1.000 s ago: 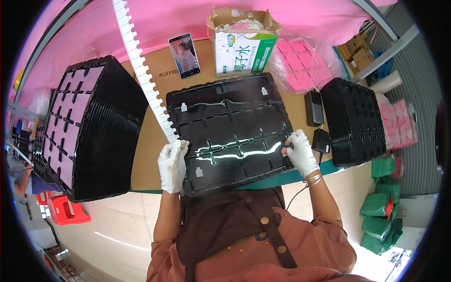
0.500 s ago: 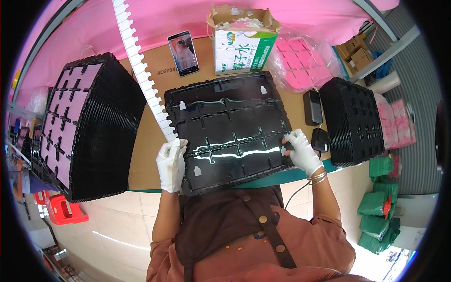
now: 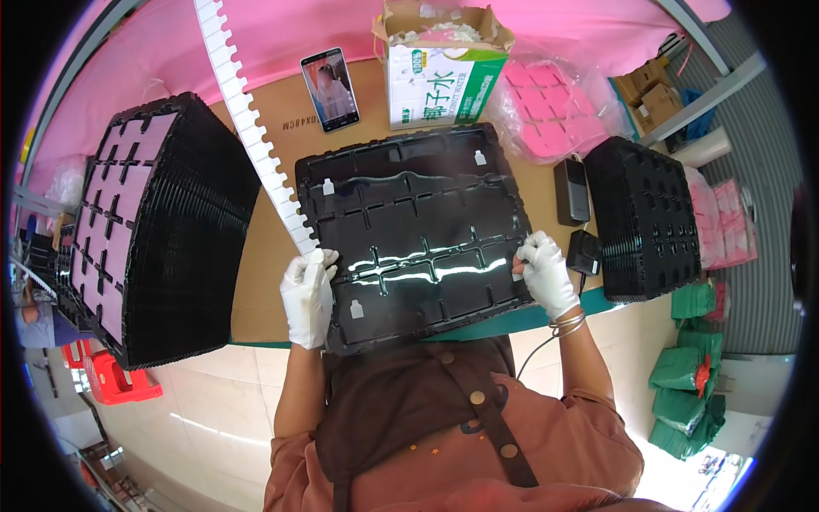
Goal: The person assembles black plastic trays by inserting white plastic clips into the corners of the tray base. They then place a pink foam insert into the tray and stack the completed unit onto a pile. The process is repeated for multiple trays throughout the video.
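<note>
A square black plastic tray [image 3: 435, 226] with raised cross-shaped ribs lies before me. Several small pale bottle-shaped stickers, such as the one at the near left [image 3: 357, 309], sit near its corners. My left hand [image 3: 307, 294], white-gloved, is closed at the tray's left edge. The lower end of a long white notched strip [image 3: 256, 132] reaches its fingertips; whether they grip it is unclear. Over the right edge, my gloved right hand [image 3: 548, 273] is closed in a pinch, bare fingertips showing. A small pale sticker [image 3: 517, 275], partly hidden, is at those fingertips.
Tall black tray stacks stand at the left [image 3: 183, 239] and right [image 3: 648, 222]. Behind the tray are a phone [image 3: 330, 90], an opened carton [image 3: 439, 90] and bagged pink sheets [image 3: 550, 107]. A black power bank [image 3: 572, 192] and an adapter [image 3: 583, 253] lie right.
The view has shifted slightly. My right fingers have curled in closer over the small sticker at the tray's right edge. My left hand keeps its place at the left edge.
</note>
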`<action>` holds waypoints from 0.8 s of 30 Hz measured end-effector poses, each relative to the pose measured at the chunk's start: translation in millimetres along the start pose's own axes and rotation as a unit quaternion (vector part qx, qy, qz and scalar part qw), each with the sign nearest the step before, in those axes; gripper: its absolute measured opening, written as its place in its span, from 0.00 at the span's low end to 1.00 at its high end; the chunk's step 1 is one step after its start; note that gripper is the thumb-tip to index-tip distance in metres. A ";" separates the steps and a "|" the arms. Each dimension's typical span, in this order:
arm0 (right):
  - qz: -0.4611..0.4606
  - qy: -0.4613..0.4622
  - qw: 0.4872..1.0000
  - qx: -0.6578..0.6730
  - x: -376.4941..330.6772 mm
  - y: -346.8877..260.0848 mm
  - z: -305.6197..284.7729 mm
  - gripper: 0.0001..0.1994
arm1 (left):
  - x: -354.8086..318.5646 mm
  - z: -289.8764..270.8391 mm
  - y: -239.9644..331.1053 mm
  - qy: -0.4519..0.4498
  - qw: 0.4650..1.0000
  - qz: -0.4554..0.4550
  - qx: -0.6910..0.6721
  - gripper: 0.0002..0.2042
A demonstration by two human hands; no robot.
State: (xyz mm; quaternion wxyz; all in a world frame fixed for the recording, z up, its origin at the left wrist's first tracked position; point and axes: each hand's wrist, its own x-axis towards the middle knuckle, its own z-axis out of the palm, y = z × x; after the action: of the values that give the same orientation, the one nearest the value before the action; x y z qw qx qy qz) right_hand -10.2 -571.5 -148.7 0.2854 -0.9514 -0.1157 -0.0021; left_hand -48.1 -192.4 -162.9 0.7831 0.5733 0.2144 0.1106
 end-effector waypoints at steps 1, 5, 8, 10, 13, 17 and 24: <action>-0.026 0.002 1.000 -0.010 -0.2 2.5 -0.5 0.13 | -0.2 0.1 -0.1 -0.001 1.000 0.000 0.000 0.11; -0.093 0.017 0.995 0.034 -3.5 10.5 -3.7 0.14 | -1.4 0.6 1.5 -0.003 1.000 -0.002 0.028 0.10; -0.091 0.004 0.995 0.042 -2.7 9.8 -4.8 0.14 | -1.8 2.6 2.2 0.007 1.000 0.000 0.027 0.11; -0.084 -0.002 0.996 0.037 -3.2 8.7 -6.0 0.14 | -1.0 1.1 1.2 0.008 1.000 -0.002 0.026 0.11; -0.080 -0.015 0.996 0.026 -3.5 4.8 -9.4 0.13 | -2.1 2.6 3.4 0.008 1.000 -0.006 0.020 0.11; -0.038 -0.057 0.996 0.063 -0.7 4.0 -14.6 0.11 | -1.1 0.4 2.0 0.003 1.000 -0.006 0.015 0.10; -0.003 -0.167 0.982 0.089 19.2 6.6 -29.6 0.13 | 0.6 -1.0 0.4 -0.003 1.000 -0.004 0.007 0.10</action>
State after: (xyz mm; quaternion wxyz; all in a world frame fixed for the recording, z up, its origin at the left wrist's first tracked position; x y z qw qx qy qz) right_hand 11.8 -588.7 -126.2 0.3454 -0.9089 -0.1645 0.1661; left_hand -47.9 -191.2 -163.0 0.7800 0.5782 0.2154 0.1040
